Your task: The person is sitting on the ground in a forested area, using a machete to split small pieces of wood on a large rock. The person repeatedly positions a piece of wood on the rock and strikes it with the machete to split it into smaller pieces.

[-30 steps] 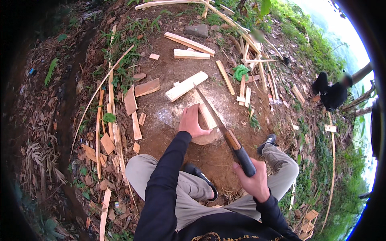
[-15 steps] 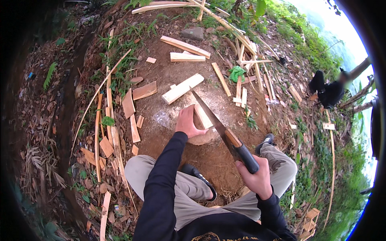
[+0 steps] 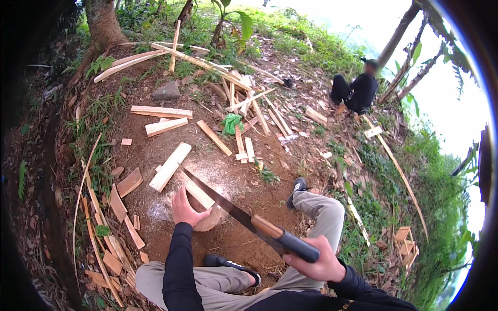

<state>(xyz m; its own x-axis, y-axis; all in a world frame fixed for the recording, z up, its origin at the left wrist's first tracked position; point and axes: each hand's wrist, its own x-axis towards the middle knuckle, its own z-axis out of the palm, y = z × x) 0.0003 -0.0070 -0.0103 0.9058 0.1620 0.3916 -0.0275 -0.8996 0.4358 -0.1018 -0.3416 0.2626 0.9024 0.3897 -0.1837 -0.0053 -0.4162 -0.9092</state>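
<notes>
My left hand (image 3: 188, 210) is closed around a short wooden block (image 3: 198, 190), thumb on the near side and fingers on the left. The block rests on a round stump (image 3: 210, 223) low on the ground. In my right hand (image 3: 317, 260) is a handsaw (image 3: 228, 206) with a dark tapering blade and a brown and black handle. Its blade slants up and left past the block's right side, the narrow tip near the block's far end; whether it touches the wood I cannot tell. A pale, thicker wood piece (image 3: 171, 167) lies just beyond, slightly raised at one side.
Pale sawdust (image 3: 228, 176) covers the dirt around the stump. Cut boards (image 3: 162, 112) and a green plastic bag (image 3: 232, 124) lie farther off, with long strips (image 3: 207, 65) piled behind. Flat offcuts (image 3: 118, 203) lie left. Another person (image 3: 361, 90) sits at the far right.
The view has swung up and to the right, so everything sits lower and farther left. Both hands keep their holds; the saw has drawn back slightly toward me.
</notes>
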